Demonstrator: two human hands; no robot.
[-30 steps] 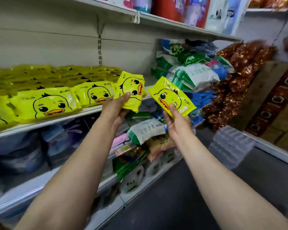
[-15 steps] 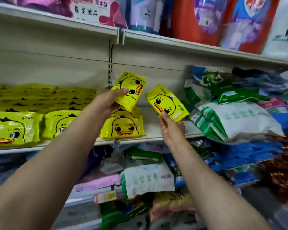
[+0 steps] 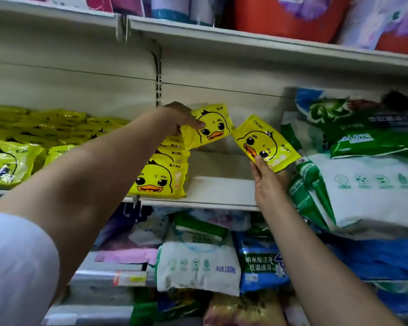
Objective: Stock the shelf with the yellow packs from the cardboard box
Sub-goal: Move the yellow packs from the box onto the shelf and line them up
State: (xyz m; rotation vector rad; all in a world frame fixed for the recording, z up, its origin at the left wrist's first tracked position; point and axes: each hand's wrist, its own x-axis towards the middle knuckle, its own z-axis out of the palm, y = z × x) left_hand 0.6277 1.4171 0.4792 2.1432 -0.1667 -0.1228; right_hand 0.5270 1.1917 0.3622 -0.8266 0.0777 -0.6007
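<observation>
Left hand: gripping yellow pack, hovering above stack of yellow packs on shelf | right hand: pinching second yellow pack, tilting beside green bags.

cream shop shelving, goods-crammed

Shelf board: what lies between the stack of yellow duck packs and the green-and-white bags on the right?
Head view: a bare stretch of shelf board separates the stack of yellow duck packs from the green-and-white bags. Above it, the right hand holds a yellow pack.
</observation>
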